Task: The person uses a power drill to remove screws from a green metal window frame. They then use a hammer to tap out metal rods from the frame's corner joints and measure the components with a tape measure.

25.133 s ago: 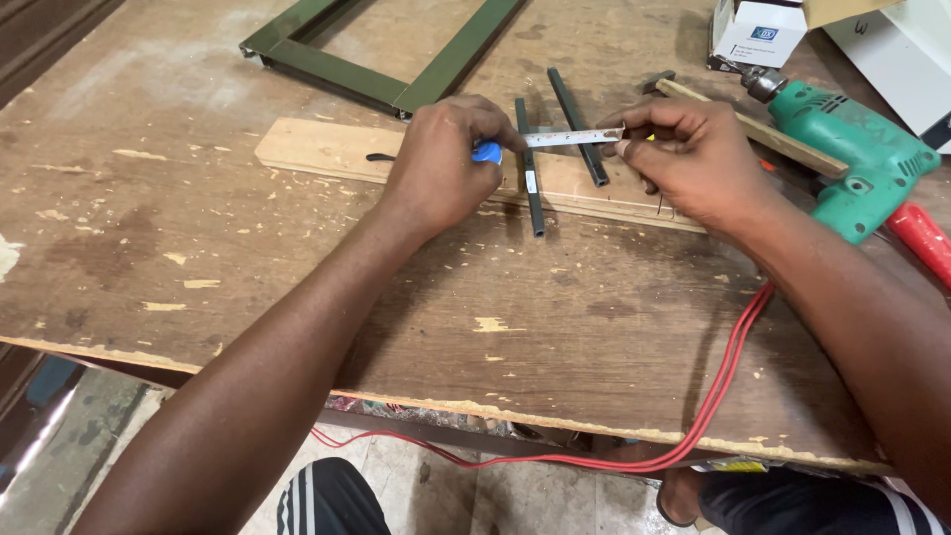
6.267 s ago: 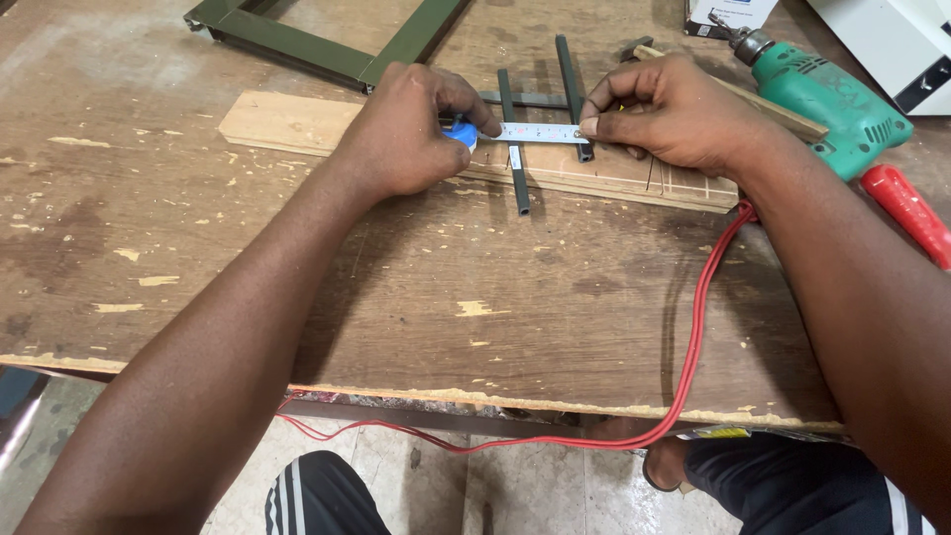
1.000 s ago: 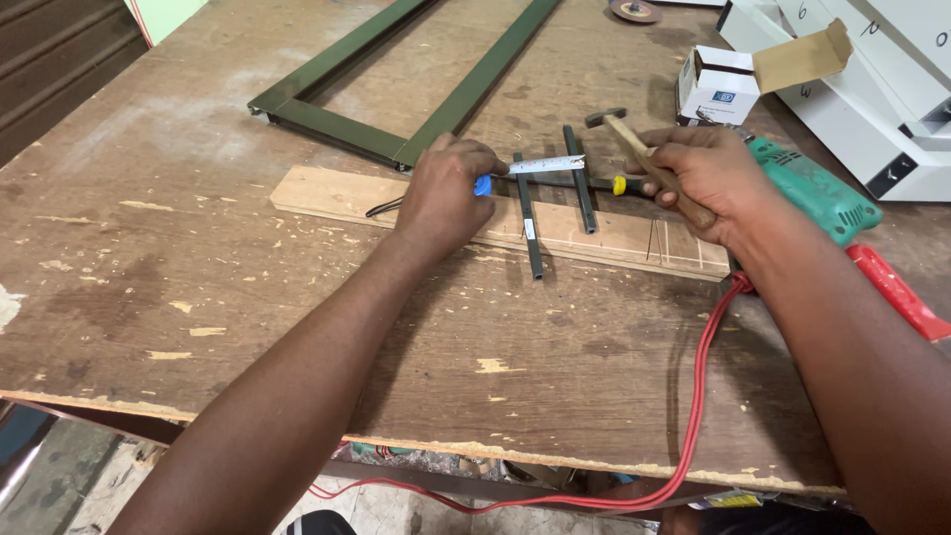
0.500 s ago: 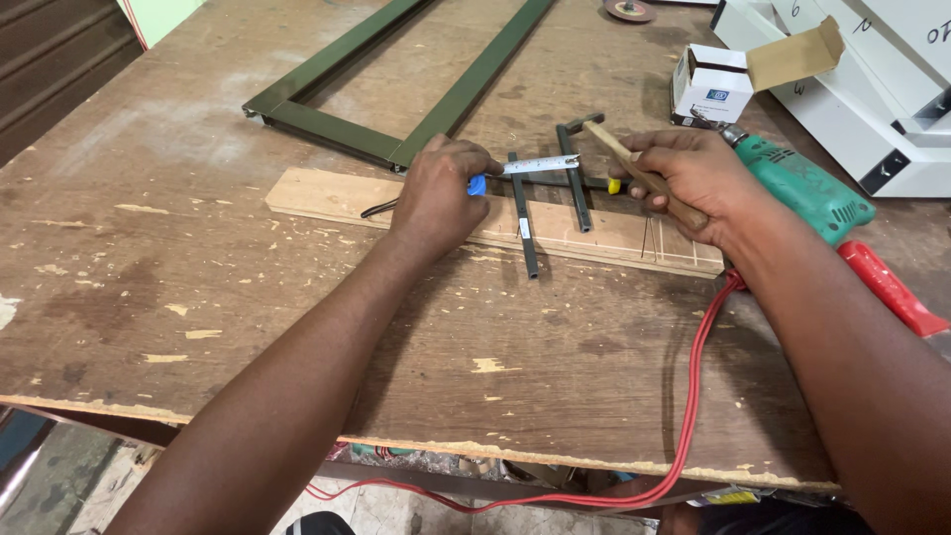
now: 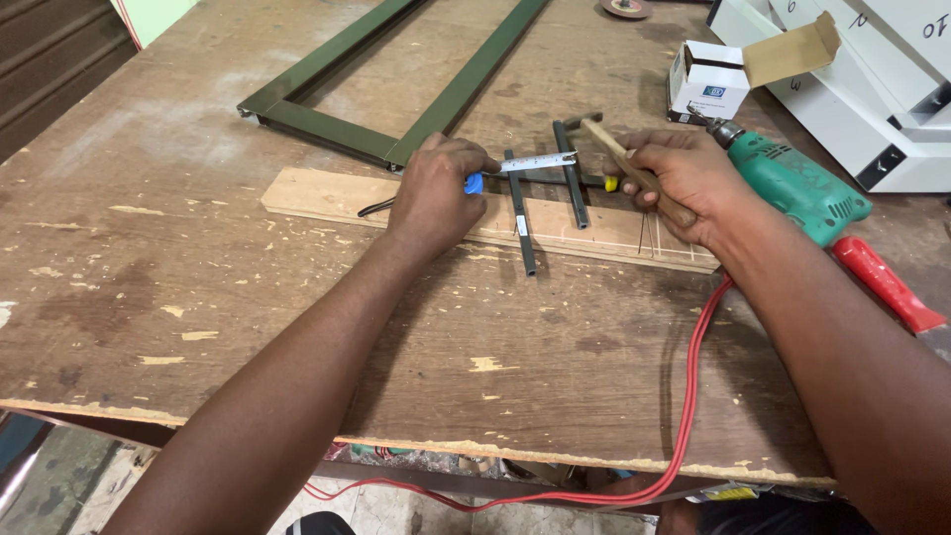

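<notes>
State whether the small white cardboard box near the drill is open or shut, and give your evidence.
Open. The white box has its brown flap standing up and away, beside the green drill.

Matt dark metal bars [image 5: 519, 213] on a pale wooden plank [image 5: 327, 195], rough scuffed wooden table [image 5: 198, 287]

1. The wooden workbench top [image 5: 248, 297] is worn and scratched, with pale chips in its surface and a ragged near edge.
2. A pale wooden board [image 5: 327, 193] lies flat across the middle, running left to right.
3. A green metal frame [image 5: 396, 79] lies at the far left, reaching towards the far edge.
4. A small white cardboard box [image 5: 705, 84] with an open brown flap stands at the far right.
5. A green electric drill [image 5: 797, 188] lies on the right, just beside the board's right end.
6. A red cable [image 5: 688, 396] runs from the right side over the near edge.
7. A round grinding disc [image 5: 626, 8] rests at the far edge.
</notes>
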